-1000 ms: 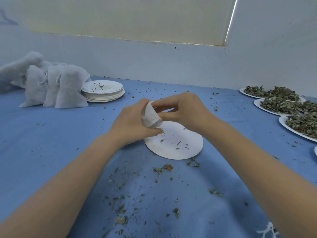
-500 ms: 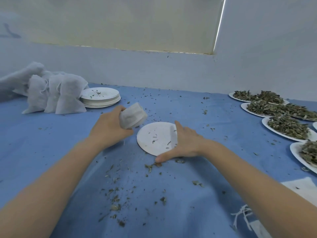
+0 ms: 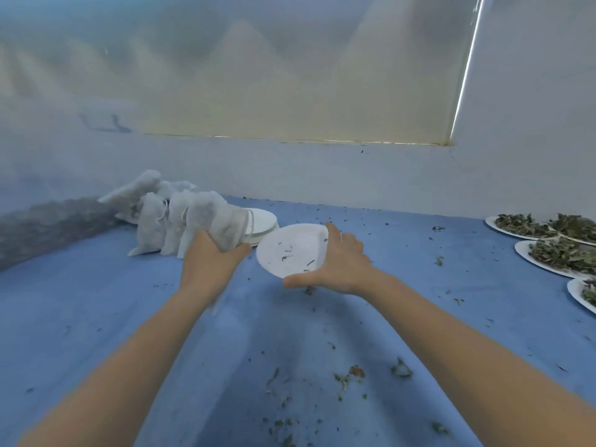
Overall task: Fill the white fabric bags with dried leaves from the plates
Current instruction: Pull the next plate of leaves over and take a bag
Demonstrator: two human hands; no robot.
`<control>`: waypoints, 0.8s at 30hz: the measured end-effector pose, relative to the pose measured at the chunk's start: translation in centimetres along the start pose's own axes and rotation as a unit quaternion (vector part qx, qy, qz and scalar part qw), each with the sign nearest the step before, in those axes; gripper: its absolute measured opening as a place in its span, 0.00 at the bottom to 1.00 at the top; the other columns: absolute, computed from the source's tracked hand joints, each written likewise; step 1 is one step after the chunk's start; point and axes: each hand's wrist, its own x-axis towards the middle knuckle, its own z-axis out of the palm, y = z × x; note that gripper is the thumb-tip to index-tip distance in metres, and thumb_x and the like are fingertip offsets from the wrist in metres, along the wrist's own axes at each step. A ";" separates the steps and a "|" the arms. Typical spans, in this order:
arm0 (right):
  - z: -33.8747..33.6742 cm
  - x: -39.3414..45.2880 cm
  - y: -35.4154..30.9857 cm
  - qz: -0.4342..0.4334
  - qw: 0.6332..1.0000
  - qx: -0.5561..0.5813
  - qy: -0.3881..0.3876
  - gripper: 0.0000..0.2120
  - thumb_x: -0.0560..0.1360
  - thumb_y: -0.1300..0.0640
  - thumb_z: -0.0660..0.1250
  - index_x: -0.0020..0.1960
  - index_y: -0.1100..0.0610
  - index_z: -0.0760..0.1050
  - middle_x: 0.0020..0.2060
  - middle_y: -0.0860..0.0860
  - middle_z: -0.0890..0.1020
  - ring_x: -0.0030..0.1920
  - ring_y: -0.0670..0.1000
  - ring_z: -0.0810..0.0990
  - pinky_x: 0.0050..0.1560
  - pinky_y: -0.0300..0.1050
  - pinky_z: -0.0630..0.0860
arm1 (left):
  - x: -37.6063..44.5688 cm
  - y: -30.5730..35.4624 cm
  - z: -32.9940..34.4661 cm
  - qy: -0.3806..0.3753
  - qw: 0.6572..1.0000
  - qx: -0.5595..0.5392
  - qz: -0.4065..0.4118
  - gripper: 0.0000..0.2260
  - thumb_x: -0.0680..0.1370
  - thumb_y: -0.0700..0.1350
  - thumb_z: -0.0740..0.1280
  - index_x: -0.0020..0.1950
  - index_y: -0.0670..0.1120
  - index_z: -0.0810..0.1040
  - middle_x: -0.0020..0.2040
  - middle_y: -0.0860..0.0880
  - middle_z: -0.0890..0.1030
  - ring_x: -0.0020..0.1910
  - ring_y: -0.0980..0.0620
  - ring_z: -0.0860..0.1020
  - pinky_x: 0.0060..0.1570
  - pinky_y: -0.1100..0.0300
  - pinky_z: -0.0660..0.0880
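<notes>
the round white paper plate [image 3: 292, 250] in the middle is lifted and tilted, and it holds only a few dark leaf crumbs. the right hand [image 3: 335, 262] holds it by its right rim, thumb along the near edge and fingers up over the far edge. at the far right edge, three white plates heaped with dried green leaves [image 3: 561, 254] sit close together on the blue cloth-covered table [image 3: 80, 301], their rims overlapping or nearly touching; they are well apart from both hands. a low stack of empty white plates [image 3: 263, 222] lies just behind the lifted plate, partly hidden by bags.

the stuffed white fabric drawstring bag [image 3: 222, 225] is plump, wrinkled and slightly see-through, with a thin cord visible by its right side. the left hand [image 3: 209, 258] grips it from below, fingers wrapped round its lower end. it stands at the right end of a row of filled white fabric bags [image 3: 158, 221] at the left rear of the table, touching its neighbour. loose leaf bits [image 3: 346, 377] are scattered across the cloth near the forearms.
</notes>
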 end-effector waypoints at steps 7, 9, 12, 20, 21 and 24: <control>3.5 9.2 -4.0 0.013 0.999 -0.012 -0.027 0.63 0.52 0.28 0.73 0.75 0.49 0.43 0.70 0.55 0.57 0.71 0.57 0.53 0.67 0.55 0.58 | 6.8 -3.1 0.2 0.009 0.991 -0.073 -0.116 0.35 0.59 0.51 0.66 0.62 0.36 0.67 0.60 0.38 0.73 0.58 0.39 0.72 0.58 0.45 0.71; 4.6 11.9 -4.8 0.024 0.999 -0.009 -0.035 0.63 0.52 0.28 0.73 0.75 0.49 0.44 0.69 0.56 0.58 0.70 0.57 0.54 0.66 0.54 0.59 | 8.7 -4.0 0.8 0.028 0.990 -0.044 -0.130 0.35 0.61 0.48 0.67 0.65 0.36 0.64 0.63 0.39 0.69 0.62 0.40 0.69 0.61 0.43 0.67; 6.3 15.6 -5.9 0.043 0.998 0.003 -0.041 0.62 0.52 0.28 0.73 0.75 0.50 0.46 0.69 0.56 0.59 0.70 0.57 0.56 0.68 0.53 0.59 | 12.1 -5.9 1.8 0.053 0.990 -0.003 -0.127 0.31 0.71 0.40 0.67 0.71 0.39 0.58 0.68 0.40 0.65 0.66 0.41 0.65 0.64 0.45 0.64; 9.9 21.3 -8.4 0.090 0.990 -0.066 -0.088 0.67 0.54 0.25 0.69 0.76 0.53 0.37 0.72 0.62 0.49 0.72 0.61 0.51 0.69 0.55 0.55 | 17.1 -9.2 3.5 0.070 0.991 0.075 -0.081 0.33 0.75 0.45 0.67 0.73 0.39 0.52 0.68 0.35 0.62 0.66 0.38 0.63 0.62 0.50 0.62; 9.9 21.5 -8.5 0.098 0.989 -0.075 -0.087 0.66 0.54 0.24 0.68 0.76 0.54 0.37 0.72 0.63 0.49 0.72 0.61 0.51 0.71 0.55 0.56 | 17.3 -9.2 3.6 0.073 0.990 0.091 -0.076 0.33 0.75 0.45 0.67 0.72 0.39 0.52 0.68 0.34 0.62 0.66 0.38 0.63 0.62 0.49 0.62; 9.7 21.3 -8.5 0.110 0.986 -0.095 -0.077 0.64 0.56 0.22 0.65 0.76 0.54 0.38 0.73 0.65 0.47 0.73 0.63 0.48 0.71 0.58 0.53 | 17.3 -8.8 3.6 0.075 0.986 0.130 -0.079 0.34 0.75 0.46 0.67 0.73 0.39 0.50 0.68 0.35 0.62 0.66 0.39 0.63 0.62 0.49 0.62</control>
